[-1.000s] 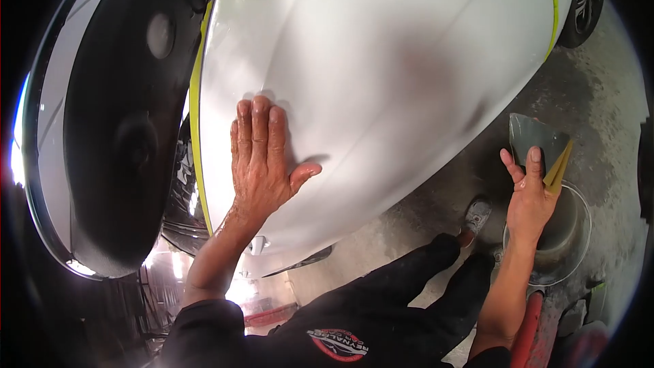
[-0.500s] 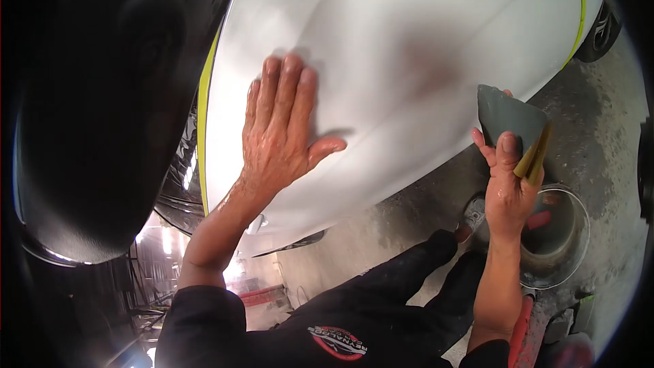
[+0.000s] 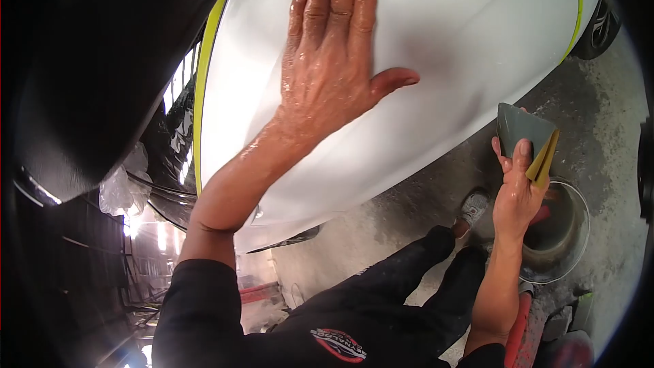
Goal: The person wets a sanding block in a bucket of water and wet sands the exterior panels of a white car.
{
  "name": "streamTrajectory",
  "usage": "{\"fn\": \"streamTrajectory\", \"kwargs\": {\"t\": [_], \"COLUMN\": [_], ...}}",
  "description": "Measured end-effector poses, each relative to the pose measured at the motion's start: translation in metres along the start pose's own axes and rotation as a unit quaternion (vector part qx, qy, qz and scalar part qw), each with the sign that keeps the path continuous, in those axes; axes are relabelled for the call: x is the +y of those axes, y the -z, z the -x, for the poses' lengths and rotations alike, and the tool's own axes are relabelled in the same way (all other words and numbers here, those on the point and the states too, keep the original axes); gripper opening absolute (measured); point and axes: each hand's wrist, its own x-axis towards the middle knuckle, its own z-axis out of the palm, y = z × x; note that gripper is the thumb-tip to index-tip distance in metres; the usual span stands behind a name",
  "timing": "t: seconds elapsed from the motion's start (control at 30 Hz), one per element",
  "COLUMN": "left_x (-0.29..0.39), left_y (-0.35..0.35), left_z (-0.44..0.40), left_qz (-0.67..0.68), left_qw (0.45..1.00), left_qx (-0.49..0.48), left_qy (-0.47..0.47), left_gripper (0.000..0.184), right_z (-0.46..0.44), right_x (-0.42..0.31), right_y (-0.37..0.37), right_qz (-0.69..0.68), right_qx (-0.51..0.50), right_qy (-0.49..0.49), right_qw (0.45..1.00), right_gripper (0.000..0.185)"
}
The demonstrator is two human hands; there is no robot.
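Note:
A glossy white car body panel [image 3: 436, 129] fills the middle of the view. My left hand [image 3: 327, 78] lies flat on its upper part, wet, with the fingers stretched forward and the thumb out to the right. Nothing is under it that I can see. To the right, beyond the panel's lower edge, my right hand [image 3: 516, 194] grips a folded sheet of sandpaper [image 3: 524, 129], grey on one face and golden-brown on the other. The thumb presses on the near side; some fingers are hidden behind the sheet.
Yellow-green masking tape [image 3: 203, 95] lines the panel's left side, with another strip along the far right edge. A bucket [image 3: 562, 252] holding liquid and something red stands on the concrete floor [image 3: 381, 221] below my right hand. Dark car parts [image 3: 88, 82] loom at left.
My left hand has slid forward and to the right across the white panel. The right hand, with the sandpaper, has shifted slightly right and down.

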Motion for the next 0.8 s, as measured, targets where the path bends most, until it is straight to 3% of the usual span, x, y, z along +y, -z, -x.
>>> {"fn": "streamTrajectory", "kwargs": {"t": [0.07, 0.13, 0.27, 0.37, 0.57, 0.67, 0.8], "left_x": [0.003, -0.006, -0.019, -0.023, -0.008, -0.011, -0.031], "left_y": [-0.003, -0.001, -0.007, -0.006, -0.007, -0.001, 0.014], "left_z": [0.002, 0.027, 0.117, 0.115, -0.014, -0.016, 0.025], "left_qz": [0.008, -0.032, -0.126, -0.125, -0.032, -0.028, -0.039], "left_qw": [1.0, 0.999, 0.988, 0.989, 0.998, 0.998, 0.999], "left_qx": [0.015, -0.032, -0.092, -0.08, 0.034, 0.05, -0.009], "left_qy": [0.012, 0.011, 0.002, -0.02, 0.039, 0.019, 0.009], "left_gripper": [0.109, 0.098, 0.095, 0.095, 0.099, 0.098, 0.098], "right_z": [0.003, 0.007, 0.015, 0.02, 0.02, 0.022, 0.027], "right_x": [-0.001, 0.001, 0.007, 0.005, 0.0, 0.002, 0.003], "right_y": [0.003, 0.01, 0.027, 0.033, 0.029, 0.033, 0.043], "right_qz": [0.004, 0.004, 0.003, 0.003, 0.009, 0.023, 0.026], "right_qx": [-0.005, -0.014, -0.013, -0.001, 0.002, 0.001, 0.019], "right_qy": [-0.009, -0.024, -0.068, -0.079, -0.078, -0.081, -0.091], "right_qw": [1.0, 1.0, 0.998, 0.997, 0.997, 0.996, 0.995], "right_gripper": [0.041, 0.042, 0.044, 0.045, 0.049, 0.051, 0.052]}}
